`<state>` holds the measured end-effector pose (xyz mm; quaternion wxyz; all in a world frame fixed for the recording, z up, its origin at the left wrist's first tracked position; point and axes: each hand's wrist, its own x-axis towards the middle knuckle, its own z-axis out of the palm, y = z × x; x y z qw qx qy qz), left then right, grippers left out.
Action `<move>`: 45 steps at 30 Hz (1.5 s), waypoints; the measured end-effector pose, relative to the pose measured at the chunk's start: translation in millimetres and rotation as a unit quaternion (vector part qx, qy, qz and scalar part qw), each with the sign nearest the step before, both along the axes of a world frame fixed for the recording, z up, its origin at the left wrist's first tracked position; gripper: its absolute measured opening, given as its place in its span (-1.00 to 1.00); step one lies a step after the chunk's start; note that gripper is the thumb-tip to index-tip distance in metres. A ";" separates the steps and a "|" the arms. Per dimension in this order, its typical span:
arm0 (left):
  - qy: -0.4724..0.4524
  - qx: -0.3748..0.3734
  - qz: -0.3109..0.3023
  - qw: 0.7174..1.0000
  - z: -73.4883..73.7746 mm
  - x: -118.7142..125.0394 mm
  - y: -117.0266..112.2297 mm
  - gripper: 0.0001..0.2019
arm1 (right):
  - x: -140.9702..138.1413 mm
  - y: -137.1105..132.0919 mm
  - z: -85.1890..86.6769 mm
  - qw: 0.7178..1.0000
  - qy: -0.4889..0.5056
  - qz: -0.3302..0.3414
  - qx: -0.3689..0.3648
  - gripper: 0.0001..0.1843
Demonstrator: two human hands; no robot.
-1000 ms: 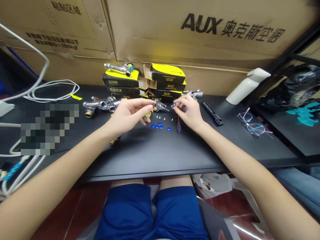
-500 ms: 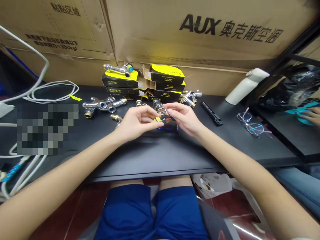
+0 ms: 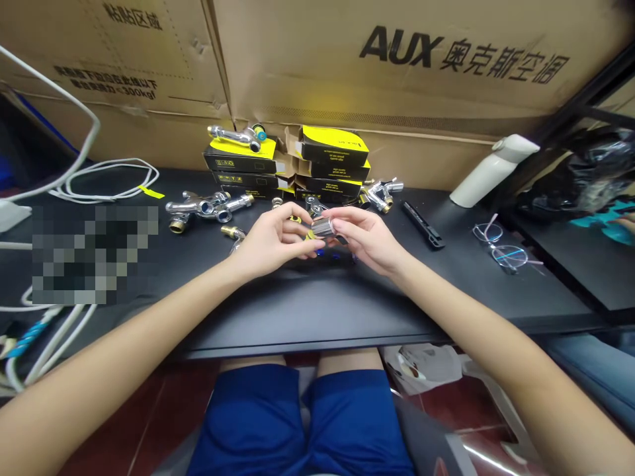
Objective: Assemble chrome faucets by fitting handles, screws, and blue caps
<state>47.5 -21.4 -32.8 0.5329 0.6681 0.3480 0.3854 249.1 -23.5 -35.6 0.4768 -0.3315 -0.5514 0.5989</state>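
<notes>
My left hand (image 3: 270, 239) and my right hand (image 3: 367, 237) meet over the middle of the black table (image 3: 307, 304). Between their fingertips they pinch a small chrome tap part (image 3: 323, 228) with a yellow piece on its left side. Both hands are closed on it. Small blue caps (image 3: 321, 252) lie on the table just under the hands, mostly hidden. A brass fitting (image 3: 231, 232) lies left of my left hand.
Chrome taps (image 3: 203, 207) lie at the back left, more (image 3: 381, 194) at the back right. Stacked yellow-and-black boxes (image 3: 288, 165) stand against cardboard cartons. A black bar (image 3: 421, 225), glasses (image 3: 496, 244), a white bottle (image 3: 489, 170) are right. White cables (image 3: 106, 178) are left.
Both hands pulled back from the far side of the table toward me and came together. They now hold the chrome part above the blue caps, which were in plain view before.
</notes>
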 end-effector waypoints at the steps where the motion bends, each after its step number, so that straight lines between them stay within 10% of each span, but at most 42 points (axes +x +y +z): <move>1: 0.009 0.007 -0.002 1.000 -0.4 0.0 -0.1 -0.59 | -0.1 -0.3 0.2 1.000 -0.001 0.007 -0.004 -0.71; 13: 0.063 0.051 -0.014 0.997 0.5 -0.5 -4.0 -0.53 | 1.2 -0.4 -6.6 0.998 -0.051 0.020 0.040 -0.72; 18: 0.034 0.059 0.011 0.998 2.5 -0.1 -2.7 -0.63 | 4.7 4.3 -9.1 0.986 -0.100 -0.085 0.105 -0.71; 25: -0.035 0.049 0.081 0.995 2.8 -0.1 1.9 -0.64 | 19.0 9.0 -3.9 0.850 -0.338 -0.165 0.369 -0.69; 35: -0.095 0.074 0.213 0.970 11.2 -3.4 5.8 -0.67 | 26.1 20.4 -20.3 0.795 -0.448 -0.120 0.392 -0.82; 45: -0.132 0.071 0.228 0.962 9.0 -7.1 10.2 -0.67 | 29.8 27.3 -25.7 0.828 -0.411 -0.167 0.342 -0.72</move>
